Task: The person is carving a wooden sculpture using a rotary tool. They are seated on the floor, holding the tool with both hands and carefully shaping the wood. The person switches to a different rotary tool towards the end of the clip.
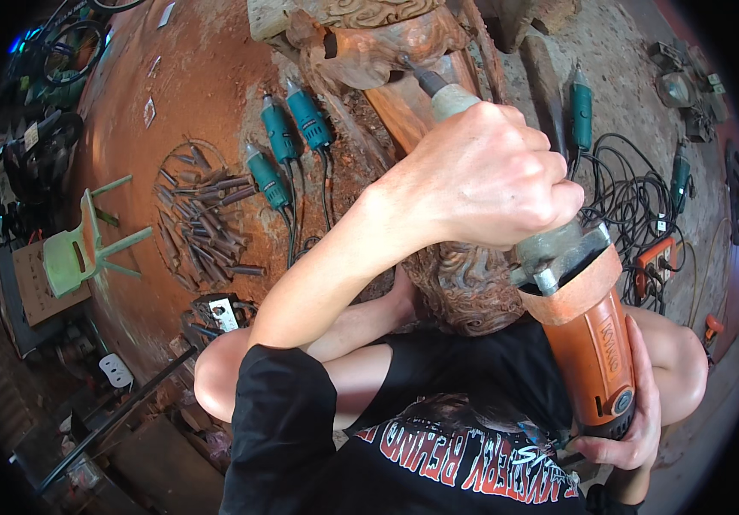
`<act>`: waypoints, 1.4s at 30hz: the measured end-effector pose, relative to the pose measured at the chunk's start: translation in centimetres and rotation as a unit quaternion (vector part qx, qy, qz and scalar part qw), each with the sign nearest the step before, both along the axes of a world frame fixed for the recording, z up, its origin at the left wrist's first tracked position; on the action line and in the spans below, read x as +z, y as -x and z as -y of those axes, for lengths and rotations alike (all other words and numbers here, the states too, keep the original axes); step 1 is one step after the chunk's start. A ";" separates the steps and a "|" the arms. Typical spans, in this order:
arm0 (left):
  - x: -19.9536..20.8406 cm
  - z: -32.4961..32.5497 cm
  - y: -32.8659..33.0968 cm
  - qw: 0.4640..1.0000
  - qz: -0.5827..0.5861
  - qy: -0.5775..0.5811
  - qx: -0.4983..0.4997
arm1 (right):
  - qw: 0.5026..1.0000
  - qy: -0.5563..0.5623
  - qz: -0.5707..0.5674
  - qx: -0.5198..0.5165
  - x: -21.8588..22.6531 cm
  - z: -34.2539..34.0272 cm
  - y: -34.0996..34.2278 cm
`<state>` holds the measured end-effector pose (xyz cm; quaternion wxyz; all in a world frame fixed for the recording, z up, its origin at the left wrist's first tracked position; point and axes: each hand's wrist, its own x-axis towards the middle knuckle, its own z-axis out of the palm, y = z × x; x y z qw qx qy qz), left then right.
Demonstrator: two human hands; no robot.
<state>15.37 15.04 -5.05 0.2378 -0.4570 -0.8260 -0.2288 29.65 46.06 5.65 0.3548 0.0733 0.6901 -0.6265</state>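
My left hand [494, 176] is wrapped round the grey metal neck of an orange power grinder [591, 365]. At its rear end, low on the right, my right hand [631, 438] holds the orange body, with the thumb and fingers round it. The grinder points up and away from me, and its thin bit [417, 69] meets a carved wooden piece [369, 53] at the top, or lies just over it. More curly carved wood [468, 287] shows below my left forearm, between my legs. A pinkish band [577, 292] circles the grinder near its metal head.
Several teal die grinders lie around, including one at left [277, 129] and one at right [581, 105]. A pile of carving bits [206, 227] rests on the reddish floor. Black cables [627, 193] tangle beside an orange power strip [657, 262]. A green plastic chair [69, 257] is at far left.
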 end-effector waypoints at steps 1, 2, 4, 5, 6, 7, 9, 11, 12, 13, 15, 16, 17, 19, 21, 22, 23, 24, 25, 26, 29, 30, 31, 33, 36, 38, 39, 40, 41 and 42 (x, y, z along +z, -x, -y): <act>0.0 -0.2 0.0 1.000 0.002 0.006 0.001 | 0.999 0.012 0.023 -0.041 0.1 0.4 -0.1; 0.1 -0.4 0.0 1.000 0.004 0.012 0.002 | 0.995 0.025 0.045 -0.083 0.1 0.8 -0.2; 0.0 -0.5 0.2 1.000 0.004 0.012 0.002 | 0.994 0.013 0.064 -0.092 0.3 1.2 0.1; 0.0 -0.4 0.2 1.000 0.002 0.008 0.003 | 0.993 0.001 0.075 -0.089 0.4 1.3 0.4; 0.1 -0.2 0.2 1.000 0.001 0.008 0.002 | 0.993 -0.018 0.091 -0.080 0.6 1.4 0.6; 0.2 0.0 0.1 1.000 0.002 0.014 0.004 | 0.992 -0.022 0.098 -0.074 0.5 1.5 0.6; 0.6 0.3 0.0 1.000 0.004 0.025 0.010 | 0.993 -0.017 0.099 -0.065 0.2 1.2 0.7; 0.6 0.4 0.1 1.000 0.004 0.021 0.005 | 0.993 -0.009 0.099 -0.065 0.1 1.2 0.7; 0.6 0.3 0.1 1.000 0.004 0.017 0.004 | 0.992 -0.012 0.103 -0.067 0.2 1.4 0.9; 0.5 0.2 0.1 1.000 0.007 0.019 0.004 | 0.993 -0.014 0.103 -0.063 0.2 1.2 0.9; 0.4 -0.2 0.1 1.000 0.012 0.023 0.005 | 0.994 -0.016 0.101 -0.049 0.1 0.6 0.9; 0.3 -0.5 0.1 1.000 0.012 0.018 0.005 | 0.993 -0.017 0.102 -0.050 0.2 0.4 0.8; 0.1 -0.8 0.2 1.000 0.013 0.012 0.004 | 0.993 -0.020 0.102 -0.052 0.2 0.3 0.7; -0.1 -1.4 0.4 1.000 0.009 0.008 -0.001 | 0.991 -0.024 0.109 -0.079 0.4 0.5 0.6; -0.3 -1.6 0.9 1.000 0.001 0.006 -0.007 | 0.988 -0.029 0.118 -0.101 0.6 1.0 0.8; -0.3 -1.7 0.9 1.000 0.006 0.008 -0.007 | 0.987 -0.028 0.119 -0.104 0.6 1.0 0.9; -0.2 -1.7 0.9 1.000 0.011 0.011 -0.007 | 0.986 -0.028 0.122 -0.106 0.6 1.0 0.9; -0.2 -1.8 0.9 1.000 0.016 0.011 -0.009 | 0.987 -0.026 0.121 -0.104 0.5 0.7 0.8; -0.1 -1.8 0.9 1.000 0.017 0.015 -0.006 | 0.987 -0.022 0.119 -0.102 0.3 0.5 0.7; 0.1 -1.6 0.8 1.000 0.018 0.018 -0.004 | 0.988 -0.019 0.117 -0.100 0.2 0.4 0.7; 0.5 -1.4 0.5 0.999 0.026 0.025 -0.005 | 0.989 -0.004 0.118 -0.089 -0.2 0.0 0.6; 0.5 -1.4 0.4 0.999 0.030 0.025 -0.003 | 0.989 -0.002 0.122 -0.080 -0.2 -0.2 0.8; 0.5 -1.5 0.4 0.999 0.028 0.025 -0.004 | 0.989 -0.001 0.123 -0.081 -0.2 -0.2 0.8; 0.3 -1.7 0.5 0.999 0.024 0.024 -0.005 | 0.988 -0.003 0.123 -0.093 -0.2 -0.1 0.8; 0.0 -2.2 1.1 1.000 0.012 0.020 -0.007 | 0.990 -0.011 0.108 -0.096 -0.4 -0.5 0.8; -0.1 -2.4 1.4 1.000 0.013 0.014 -0.006 | 0.990 -0.006 0.104 -0.092 -0.6 -0.7 1.1; -0.2 -2.5 1.6 1.000 0.012 0.009 -0.008 | 0.990 0.002 0.106 -0.096 -0.6 -0.8 1.1; -0.2 -2.5 1.6 1.000 0.013 0.010 -0.008 | 0.990 0.007 0.106 -0.095 -0.7 -0.9 1.2; -0.1 -2.5 1.6 1.000 0.014 0.010 -0.007 | 0.990 0.012 0.104 -0.094 -0.7 -1.0 1.2; 0.0 -2.5 1.6 1.000 0.016 0.010 -0.008 | 0.991 0.015 0.101 -0.089 -0.8 -1.3 1.3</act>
